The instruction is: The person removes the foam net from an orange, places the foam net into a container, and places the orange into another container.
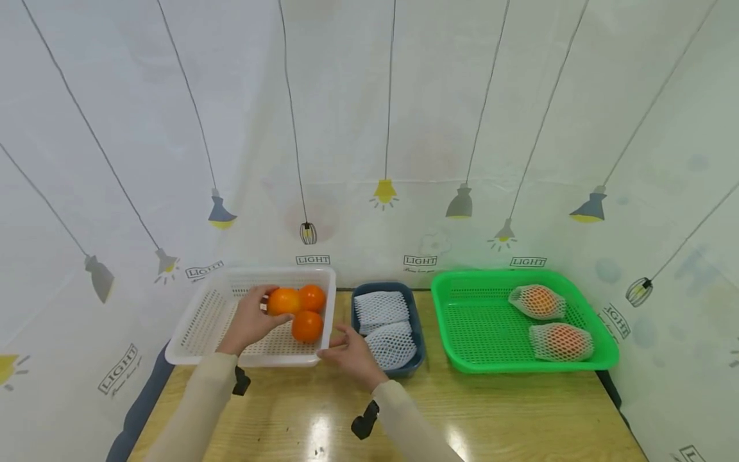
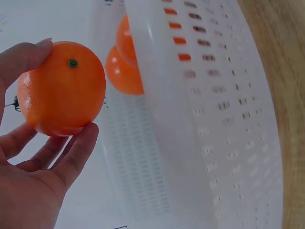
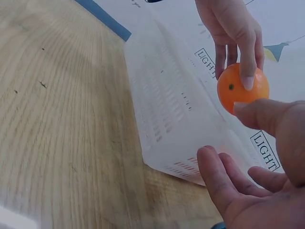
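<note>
My left hand (image 1: 251, 321) pinches an orange (image 1: 283, 301) between thumb and fingers, over the white plastic basket (image 1: 199, 321). A green stem spot shows on the held orange (image 2: 64, 90) in the left wrist view. Two more oranges, one at the back (image 1: 314, 298) and one nearer the front (image 1: 307, 327), lie at the basket's right end. My right hand (image 1: 353, 354) is at the basket's front right corner, fingers extended and thumb spread apart. In the right wrist view nothing lies between the right thumb and fingers (image 3: 224, 183).
Right of the white basket, a dark blue basket (image 1: 420, 346) holds white foam fruit nets (image 1: 381, 310). Farther right, a green basket (image 1: 479, 327) contains two fruits in foam nets (image 1: 539, 301). All stand on a wooden table (image 1: 277, 410) before a lamp-patterned backdrop.
</note>
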Action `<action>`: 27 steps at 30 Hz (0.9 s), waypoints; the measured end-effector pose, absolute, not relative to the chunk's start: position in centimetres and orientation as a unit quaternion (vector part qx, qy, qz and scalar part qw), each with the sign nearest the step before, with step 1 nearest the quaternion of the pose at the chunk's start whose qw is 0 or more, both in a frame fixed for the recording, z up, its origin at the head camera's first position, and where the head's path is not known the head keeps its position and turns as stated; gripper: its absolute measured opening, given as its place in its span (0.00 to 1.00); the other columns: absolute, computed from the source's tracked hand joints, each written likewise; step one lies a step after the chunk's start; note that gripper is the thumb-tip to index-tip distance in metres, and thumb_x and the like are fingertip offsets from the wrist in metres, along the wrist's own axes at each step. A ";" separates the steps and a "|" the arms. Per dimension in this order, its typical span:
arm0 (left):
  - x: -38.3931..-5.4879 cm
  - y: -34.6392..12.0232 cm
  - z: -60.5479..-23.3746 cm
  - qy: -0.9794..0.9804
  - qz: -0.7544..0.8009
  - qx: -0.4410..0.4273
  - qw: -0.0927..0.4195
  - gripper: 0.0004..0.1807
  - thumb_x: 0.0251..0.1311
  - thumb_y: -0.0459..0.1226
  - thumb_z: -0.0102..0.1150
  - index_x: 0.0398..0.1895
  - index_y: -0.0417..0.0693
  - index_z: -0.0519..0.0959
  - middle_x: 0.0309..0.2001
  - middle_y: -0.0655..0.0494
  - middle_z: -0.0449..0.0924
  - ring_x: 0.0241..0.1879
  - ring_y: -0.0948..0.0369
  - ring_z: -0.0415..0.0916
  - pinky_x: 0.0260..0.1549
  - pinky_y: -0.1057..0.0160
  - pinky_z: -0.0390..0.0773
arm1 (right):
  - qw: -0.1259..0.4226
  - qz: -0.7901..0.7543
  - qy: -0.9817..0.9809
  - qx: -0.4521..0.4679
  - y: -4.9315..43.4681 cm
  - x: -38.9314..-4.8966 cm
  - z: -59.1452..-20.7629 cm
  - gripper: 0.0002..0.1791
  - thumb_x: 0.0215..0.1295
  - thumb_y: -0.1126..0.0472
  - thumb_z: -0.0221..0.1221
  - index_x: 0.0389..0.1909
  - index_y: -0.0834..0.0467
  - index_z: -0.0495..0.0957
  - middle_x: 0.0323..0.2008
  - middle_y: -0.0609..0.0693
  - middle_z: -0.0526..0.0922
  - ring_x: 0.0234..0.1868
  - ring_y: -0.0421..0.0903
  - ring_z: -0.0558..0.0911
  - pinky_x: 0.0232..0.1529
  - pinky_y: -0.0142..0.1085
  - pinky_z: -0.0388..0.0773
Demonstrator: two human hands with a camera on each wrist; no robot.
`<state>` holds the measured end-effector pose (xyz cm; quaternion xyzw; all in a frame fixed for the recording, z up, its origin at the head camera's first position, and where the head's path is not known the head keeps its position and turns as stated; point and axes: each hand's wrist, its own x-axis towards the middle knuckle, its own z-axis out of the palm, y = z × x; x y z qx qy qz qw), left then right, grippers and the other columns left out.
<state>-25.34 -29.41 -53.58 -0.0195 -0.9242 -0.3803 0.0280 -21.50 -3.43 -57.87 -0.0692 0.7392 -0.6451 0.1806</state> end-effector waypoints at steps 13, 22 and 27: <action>-28.9 -31.8 -54.5 -0.947 -0.320 0.006 -0.019 0.44 0.55 0.50 0.75 0.70 0.41 0.68 0.65 0.37 0.70 0.61 0.40 0.71 0.61 0.38 0.75 | 0.143 -0.692 0.707 -0.017 -5.3 -21.4 -58.9 0.38 0.58 0.72 0.69 0.70 0.65 0.67 0.45 0.62 0.83 0.38 0.45 0.84 0.43 0.40 0.87; -31.6 -31.9 -54.7 -0.954 -0.294 0.012 -0.062 0.44 0.53 0.46 0.76 0.70 0.36 0.67 0.65 0.34 0.70 0.60 0.41 0.71 0.63 0.39 0.74 | 0.132 -0.686 0.715 -0.007 -5.3 -21.3 -58.7 0.37 0.59 0.74 0.68 0.70 0.65 0.67 0.43 0.60 0.82 0.36 0.43 0.82 0.42 0.38 0.88; -32.6 -31.9 -55.0 -0.954 -0.285 0.027 -0.090 0.45 0.53 0.44 0.75 0.70 0.34 0.67 0.67 0.33 0.69 0.61 0.41 0.70 0.65 0.38 0.72 | 0.136 -0.683 0.718 -0.005 -5.4 -21.4 -58.3 0.35 0.58 0.74 0.68 0.67 0.65 0.70 0.40 0.60 0.83 0.33 0.41 0.82 0.40 0.38 0.88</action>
